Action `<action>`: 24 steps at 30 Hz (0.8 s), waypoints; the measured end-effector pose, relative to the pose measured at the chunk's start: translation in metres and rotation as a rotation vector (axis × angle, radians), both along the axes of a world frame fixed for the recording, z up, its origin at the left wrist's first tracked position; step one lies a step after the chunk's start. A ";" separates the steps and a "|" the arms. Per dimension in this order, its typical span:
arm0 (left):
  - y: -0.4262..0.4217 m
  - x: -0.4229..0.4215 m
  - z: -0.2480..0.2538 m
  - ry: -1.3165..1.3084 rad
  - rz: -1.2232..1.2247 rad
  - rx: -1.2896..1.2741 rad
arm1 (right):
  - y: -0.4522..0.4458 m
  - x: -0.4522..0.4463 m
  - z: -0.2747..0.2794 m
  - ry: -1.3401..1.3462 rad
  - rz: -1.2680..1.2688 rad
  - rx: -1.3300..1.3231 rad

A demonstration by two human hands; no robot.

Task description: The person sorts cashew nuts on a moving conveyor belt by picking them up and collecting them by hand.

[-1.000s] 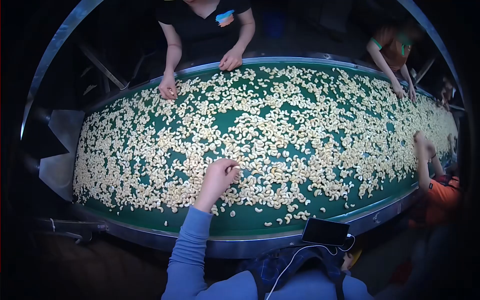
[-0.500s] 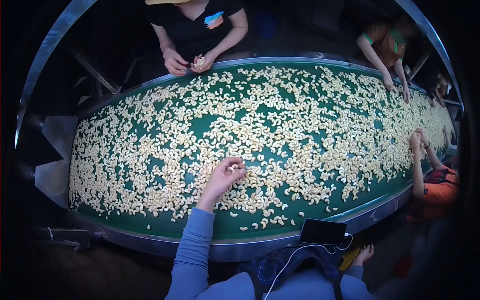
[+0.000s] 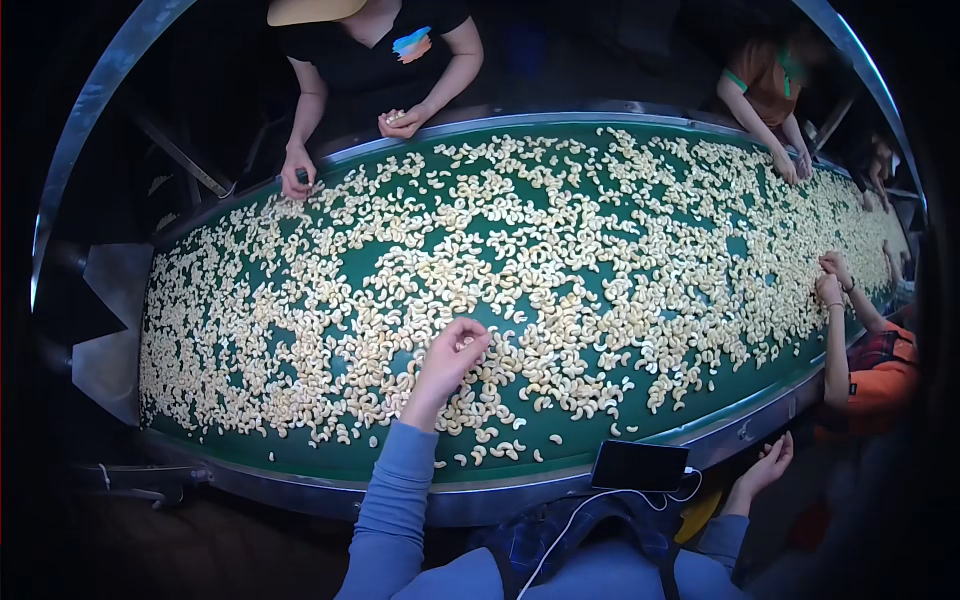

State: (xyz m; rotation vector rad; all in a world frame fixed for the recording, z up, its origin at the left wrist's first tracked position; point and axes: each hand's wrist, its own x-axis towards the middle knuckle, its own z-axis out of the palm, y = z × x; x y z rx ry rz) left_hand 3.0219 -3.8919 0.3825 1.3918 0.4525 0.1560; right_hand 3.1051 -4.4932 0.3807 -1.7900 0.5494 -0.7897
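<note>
My left hand (image 3: 450, 365) is over the near middle of a green conveyor belt (image 3: 370, 262). Its fingers are curled round toward the thumb, and pale cashew nuts show inside the curl. A layer of cashew nuts (image 3: 560, 350) covers much of the belt around and beneath this hand. Off the belt, beyond its near edge at lower right, I see my right hand (image 3: 768, 468) with the palm turned up. Its fingers are loosely bent and apart, and nothing shows in them.
A black phone (image 3: 640, 466) with a white cable (image 3: 570, 515) sits at the metal rim (image 3: 745, 432) before my chest. Across the belt a person (image 3: 375, 60) reaches toward the nuts. Other people work on the right, one in an orange sleeve (image 3: 880, 370). Metal chutes (image 3: 105, 370) stand at left.
The nuts have shifted left along the belt. My right hand has risen and moved right. My left hand stays nearly in place, curled. The person opposite has reached left.
</note>
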 end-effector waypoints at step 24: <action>-0.107 0.078 -0.008 0.088 0.132 0.188 | 0.080 0.103 0.044 0.218 0.859 0.016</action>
